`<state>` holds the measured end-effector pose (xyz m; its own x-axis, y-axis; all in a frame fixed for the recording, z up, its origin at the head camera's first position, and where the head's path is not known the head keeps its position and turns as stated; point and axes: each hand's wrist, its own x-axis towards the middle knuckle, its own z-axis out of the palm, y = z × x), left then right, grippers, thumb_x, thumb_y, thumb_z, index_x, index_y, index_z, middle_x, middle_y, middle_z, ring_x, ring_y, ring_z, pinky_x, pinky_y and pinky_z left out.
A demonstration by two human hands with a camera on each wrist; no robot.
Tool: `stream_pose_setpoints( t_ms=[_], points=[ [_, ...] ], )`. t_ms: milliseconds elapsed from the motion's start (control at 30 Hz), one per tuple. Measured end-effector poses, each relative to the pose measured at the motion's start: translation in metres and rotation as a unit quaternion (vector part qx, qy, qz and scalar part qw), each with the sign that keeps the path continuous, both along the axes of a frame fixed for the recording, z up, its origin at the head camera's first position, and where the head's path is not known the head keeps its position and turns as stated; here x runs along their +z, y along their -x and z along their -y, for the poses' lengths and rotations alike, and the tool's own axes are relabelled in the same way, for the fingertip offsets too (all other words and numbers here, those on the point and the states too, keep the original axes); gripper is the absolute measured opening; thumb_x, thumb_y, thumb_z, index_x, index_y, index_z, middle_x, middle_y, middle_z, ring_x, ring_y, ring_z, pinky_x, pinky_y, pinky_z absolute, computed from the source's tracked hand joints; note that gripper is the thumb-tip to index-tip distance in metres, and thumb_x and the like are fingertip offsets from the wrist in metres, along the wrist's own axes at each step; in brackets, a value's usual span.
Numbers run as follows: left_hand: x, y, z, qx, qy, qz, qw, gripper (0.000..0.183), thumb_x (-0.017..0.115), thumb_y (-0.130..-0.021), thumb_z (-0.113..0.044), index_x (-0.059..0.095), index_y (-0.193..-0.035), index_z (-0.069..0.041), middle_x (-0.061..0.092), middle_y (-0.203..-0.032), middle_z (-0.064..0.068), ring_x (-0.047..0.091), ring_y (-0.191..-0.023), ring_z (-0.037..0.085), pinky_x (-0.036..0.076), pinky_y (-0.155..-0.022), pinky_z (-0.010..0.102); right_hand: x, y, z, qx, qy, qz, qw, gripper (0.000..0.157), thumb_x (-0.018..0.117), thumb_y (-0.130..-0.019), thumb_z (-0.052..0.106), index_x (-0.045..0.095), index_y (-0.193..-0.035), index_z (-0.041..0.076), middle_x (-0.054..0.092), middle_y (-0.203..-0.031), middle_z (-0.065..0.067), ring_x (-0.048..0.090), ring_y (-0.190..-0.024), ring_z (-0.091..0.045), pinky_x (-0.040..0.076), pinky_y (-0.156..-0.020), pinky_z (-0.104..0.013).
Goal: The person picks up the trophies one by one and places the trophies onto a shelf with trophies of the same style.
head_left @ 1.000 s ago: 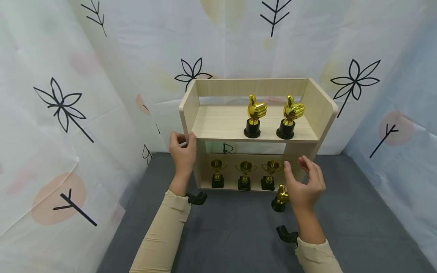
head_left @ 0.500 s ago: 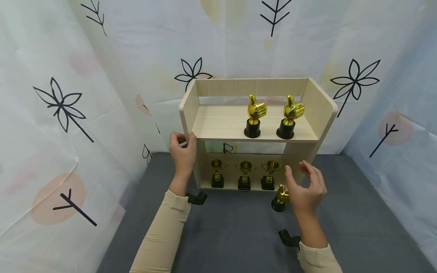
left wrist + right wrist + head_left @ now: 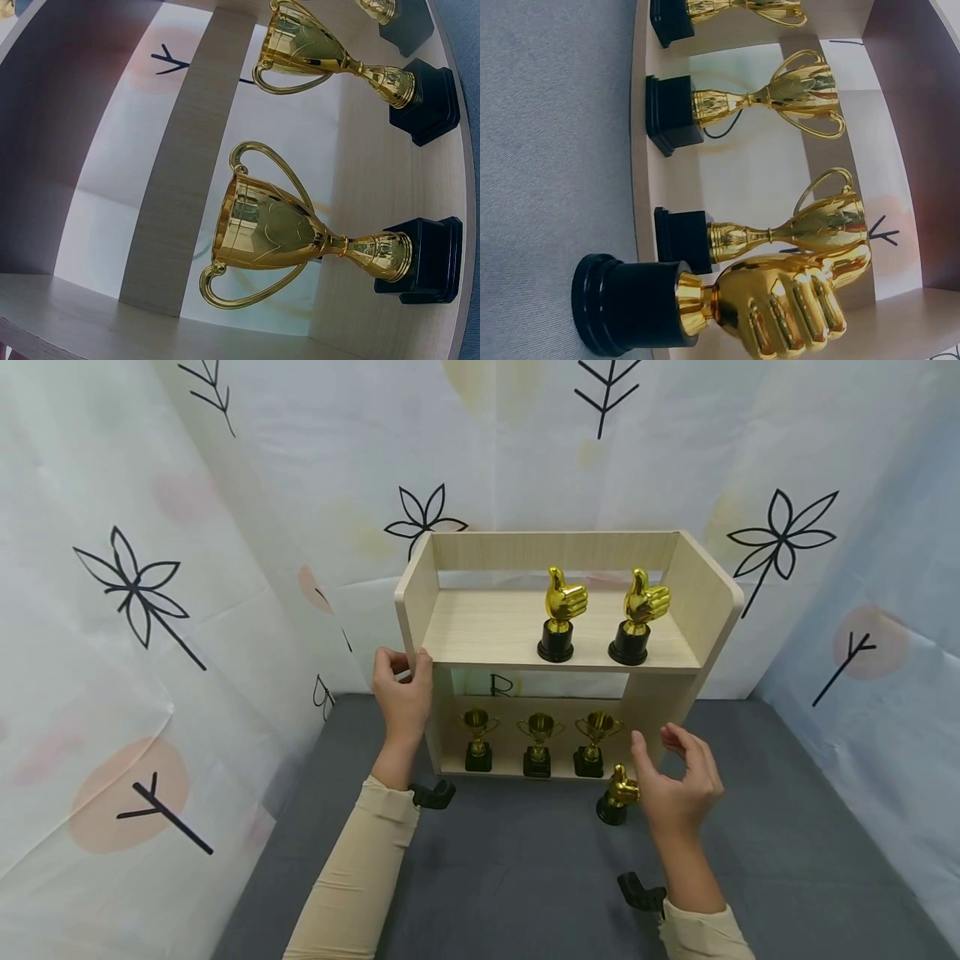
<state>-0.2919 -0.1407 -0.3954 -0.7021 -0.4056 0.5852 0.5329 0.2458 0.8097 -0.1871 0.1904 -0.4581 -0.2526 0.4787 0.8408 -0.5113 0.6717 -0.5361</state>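
My left hand [image 3: 402, 703] holds the front edge of the left side panel of a two-tier pale wooden shelf [image 3: 480, 618], thumb and fingers on either side. My right hand [image 3: 678, 793] hovers with thumb and fingers apart, holding nothing. Just left of it, a gold thumbs-up trophy [image 3: 621, 787] on a black base stands on the table before the shelf, upright; the right wrist view shows this thumbs-up trophy [image 3: 772, 307] close up. Two more, a left thumbs-up trophy [image 3: 564, 603] and a right thumbs-up trophy [image 3: 645, 603], stand on the upper tier.
Along the lower tier stand three gold cup trophies: a left cup [image 3: 477, 739], a middle cup [image 3: 538, 745] and a right cup [image 3: 595, 743]. A grey cloth [image 3: 510, 877] covers the table. Patterned fabric [image 3: 300, 460] hangs behind and at both sides.
My right hand has drifted slightly down and to the right, away from the upper tier. The left hand, the shelf and the trophies stay where they were.
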Motion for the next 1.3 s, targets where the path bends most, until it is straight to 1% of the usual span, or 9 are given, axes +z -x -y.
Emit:
stream_pose_setpoints(
  t_ms=[167, 300, 533, 700, 767, 867, 1000, 1033, 1300],
  points=[
    [0.001, 0.000, 0.000, 0.001, 0.001, 0.000, 1.0000, 0.027, 0.068, -0.100, -0.024, 0.050, -0.089, -0.007, 0.059, -0.094, 0.010, 0.065, -0.092, 0.026, 0.057, -0.076, 0.039, -0.005, -0.001, -0.004, 0.001, -0.002, 0.005, 1.000, 0.038, 0.091, -0.069, -0.007, 0.075, -0.103, -0.014, 0.073, -0.093, -0.032, 0.067, -0.081, -0.041, 0.047, -0.090, -0.009],
    [0.000, 0.000, 0.000, -0.001, 0.000, 0.002, 1.0000, 0.027, 0.068, -0.100, -0.024, 0.049, -0.089, -0.008, 0.058, -0.094, 0.010, 0.064, -0.092, 0.026, 0.056, -0.076, 0.037, -0.010, -0.002, -0.008, 0.002, -0.006, 0.011, 1.000, 0.038, 0.093, -0.071, -0.002, 0.076, -0.103, -0.013, 0.075, -0.094, -0.030, 0.068, -0.082, -0.039, 0.047, -0.090, -0.009],
    [0.000, 0.000, 0.000, 0.004, 0.001, 0.003, 1.0000, 0.025, 0.068, -0.099, -0.023, 0.050, -0.089, -0.009, 0.059, -0.094, 0.011, 0.063, -0.091, 0.018, 0.056, -0.076, 0.038, -0.017, -0.007, -0.009, -0.003, -0.017, 0.040, 0.999, 0.037, 0.093, -0.076, 0.006, 0.077, -0.105, -0.010, 0.076, -0.095, -0.026, 0.067, -0.083, -0.022, 0.046, -0.090, -0.007],
    [0.000, 0.000, 0.000, 0.005, -0.001, 0.002, 1.0000, 0.025, 0.068, -0.099, -0.023, 0.050, -0.089, -0.008, 0.059, -0.094, 0.011, 0.062, -0.090, 0.015, 0.056, -0.076, 0.038, -0.022, -0.011, -0.009, -0.002, -0.025, 0.063, 0.998, 0.037, 0.093, -0.078, 0.009, 0.076, -0.105, -0.011, 0.076, -0.095, -0.025, 0.067, -0.085, -0.017, 0.045, -0.091, -0.006],
    [0.000, 0.000, 0.000, 0.005, -0.003, 0.002, 1.0000, 0.026, 0.068, -0.099, -0.023, 0.050, -0.089, -0.009, 0.059, -0.094, 0.011, 0.062, -0.090, 0.015, 0.056, -0.076, 0.037, -0.023, -0.012, -0.008, 0.002, -0.026, 0.066, 0.997, 0.036, 0.092, -0.078, 0.008, 0.076, -0.104, -0.012, 0.075, -0.094, -0.026, 0.066, -0.086, -0.011, 0.045, -0.090, -0.005],
    [0.000, 0.000, 0.000, 0.005, -0.002, 0.004, 1.0000, 0.026, 0.068, -0.099, -0.023, 0.049, -0.089, -0.009, 0.059, -0.094, 0.010, 0.062, -0.090, 0.014, 0.056, -0.076, 0.034, -0.026, -0.014, -0.007, 0.009, -0.027, 0.068, 0.997, 0.035, 0.093, -0.077, 0.006, 0.076, -0.103, -0.011, 0.075, -0.093, -0.026, 0.067, -0.082, -0.015, 0.045, -0.089, -0.006],
    [0.000, 0.001, 0.000, 0.006, 0.001, 0.003, 1.0000, 0.026, 0.068, -0.100, -0.023, 0.049, -0.089, -0.010, 0.058, -0.094, 0.010, 0.061, -0.090, 0.014, 0.056, -0.076, 0.033, -0.030, -0.015, -0.007, 0.012, -0.029, 0.074, 0.997, 0.035, 0.094, -0.076, 0.005, 0.076, -0.102, -0.010, 0.076, -0.092, -0.025, 0.067, -0.078, -0.032, 0.045, -0.088, -0.006],
    [0.000, 0.000, 0.000, 0.006, 0.001, 0.003, 1.0000, 0.026, 0.068, -0.100, -0.023, 0.049, -0.089, -0.010, 0.058, -0.094, 0.010, 0.061, -0.090, 0.015, 0.056, -0.076, 0.033, -0.032, -0.015, -0.006, 0.013, -0.030, 0.076, 0.997, 0.035, 0.094, -0.076, 0.005, 0.077, -0.102, -0.009, 0.076, -0.092, -0.025, 0.067, -0.078, -0.034, 0.045, -0.088, -0.005],
    [0.002, -0.001, -0.001, 0.008, 0.000, 0.007, 0.9999, 0.026, 0.069, -0.099, -0.022, 0.049, -0.088, -0.010, 0.058, -0.093, 0.010, 0.062, -0.090, 0.017, 0.056, -0.075, 0.029, -0.045, -0.016, -0.005, 0.010, -0.032, 0.089, 0.995, 0.038, 0.097, -0.070, 0.004, 0.077, -0.101, -0.008, 0.076, -0.089, -0.023, 0.068, -0.075, -0.036, 0.043, -0.084, -0.006]
  ],
)
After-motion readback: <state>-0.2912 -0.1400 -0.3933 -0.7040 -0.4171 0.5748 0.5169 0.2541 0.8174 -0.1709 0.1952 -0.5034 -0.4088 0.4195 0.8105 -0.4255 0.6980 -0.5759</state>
